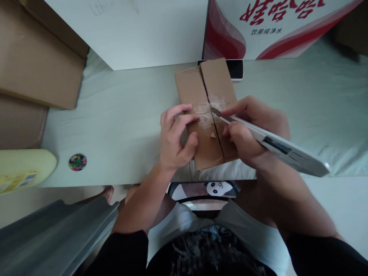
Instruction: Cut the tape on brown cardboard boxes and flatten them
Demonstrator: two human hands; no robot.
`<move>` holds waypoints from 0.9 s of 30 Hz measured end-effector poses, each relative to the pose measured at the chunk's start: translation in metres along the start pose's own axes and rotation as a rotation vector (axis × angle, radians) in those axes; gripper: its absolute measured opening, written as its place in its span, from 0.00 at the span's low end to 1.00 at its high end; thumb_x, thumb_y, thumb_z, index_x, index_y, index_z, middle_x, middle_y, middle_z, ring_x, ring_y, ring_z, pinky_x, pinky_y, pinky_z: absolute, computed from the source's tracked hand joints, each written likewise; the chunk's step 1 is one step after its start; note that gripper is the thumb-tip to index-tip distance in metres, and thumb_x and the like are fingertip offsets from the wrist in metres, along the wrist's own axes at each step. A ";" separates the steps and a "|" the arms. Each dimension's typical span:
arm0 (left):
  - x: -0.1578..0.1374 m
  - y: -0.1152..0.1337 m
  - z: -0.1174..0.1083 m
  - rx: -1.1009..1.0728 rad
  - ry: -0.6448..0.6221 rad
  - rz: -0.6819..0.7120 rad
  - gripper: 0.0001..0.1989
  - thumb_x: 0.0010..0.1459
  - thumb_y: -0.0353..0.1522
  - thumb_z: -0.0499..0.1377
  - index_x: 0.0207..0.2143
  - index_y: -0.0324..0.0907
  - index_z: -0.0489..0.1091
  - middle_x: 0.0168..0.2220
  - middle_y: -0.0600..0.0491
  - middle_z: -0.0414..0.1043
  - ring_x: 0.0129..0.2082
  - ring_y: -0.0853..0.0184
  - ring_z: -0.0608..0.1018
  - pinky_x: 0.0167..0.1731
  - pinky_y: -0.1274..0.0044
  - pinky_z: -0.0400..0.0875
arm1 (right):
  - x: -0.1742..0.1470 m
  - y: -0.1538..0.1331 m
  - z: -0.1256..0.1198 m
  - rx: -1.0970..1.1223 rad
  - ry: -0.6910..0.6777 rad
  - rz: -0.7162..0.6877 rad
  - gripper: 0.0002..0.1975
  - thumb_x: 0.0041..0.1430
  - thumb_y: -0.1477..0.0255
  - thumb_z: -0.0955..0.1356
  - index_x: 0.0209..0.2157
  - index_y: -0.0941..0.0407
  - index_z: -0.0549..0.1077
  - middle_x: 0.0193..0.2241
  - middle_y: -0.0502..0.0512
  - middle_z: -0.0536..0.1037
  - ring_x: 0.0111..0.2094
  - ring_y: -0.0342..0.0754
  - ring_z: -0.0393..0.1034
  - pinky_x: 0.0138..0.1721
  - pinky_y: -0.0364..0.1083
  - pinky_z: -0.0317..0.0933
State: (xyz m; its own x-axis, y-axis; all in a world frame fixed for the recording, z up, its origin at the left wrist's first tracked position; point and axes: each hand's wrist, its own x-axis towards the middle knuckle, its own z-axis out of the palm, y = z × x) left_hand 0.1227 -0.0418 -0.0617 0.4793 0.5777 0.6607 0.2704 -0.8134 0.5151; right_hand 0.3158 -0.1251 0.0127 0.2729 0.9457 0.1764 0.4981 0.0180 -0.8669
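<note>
A small brown cardboard box (207, 147) lies on the pale green cloth in front of me, its two top flaps meeting at a dark seam. Clear tape (204, 118), wrinkled and partly torn, crosses that seam. My right hand (255, 126) grips a silver utility knife (287, 147), and the blade tip touches the tape at the seam. On the left side of the box rests my left hand (178, 136), fingers spread on the cardboard with nothing held in them.
A phone-like device (236, 69) lies partly under the box's far edge. Behind stand a white panel (161, 34) and a red-and-white carton (276, 42). Large cardboard boxes (37, 57), a yellow bottle (25, 168) and a colourful round disc (77, 162) are at left.
</note>
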 end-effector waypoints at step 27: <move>-0.002 -0.001 0.001 0.028 -0.014 -0.039 0.17 0.73 0.47 0.52 0.55 0.50 0.71 0.59 0.45 0.75 0.57 0.55 0.78 0.57 0.58 0.75 | -0.002 0.000 0.001 0.023 0.019 -0.122 0.05 0.52 0.74 0.67 0.30 0.53 0.75 0.18 0.42 0.69 0.19 0.38 0.57 0.24 0.42 0.55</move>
State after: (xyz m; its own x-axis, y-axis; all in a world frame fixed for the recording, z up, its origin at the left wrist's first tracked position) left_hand 0.1223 -0.0422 -0.0642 0.4795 0.6081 0.6327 0.3125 -0.7920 0.5244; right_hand 0.3145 -0.1266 0.0123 0.2273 0.9296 0.2900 0.5092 0.1404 -0.8491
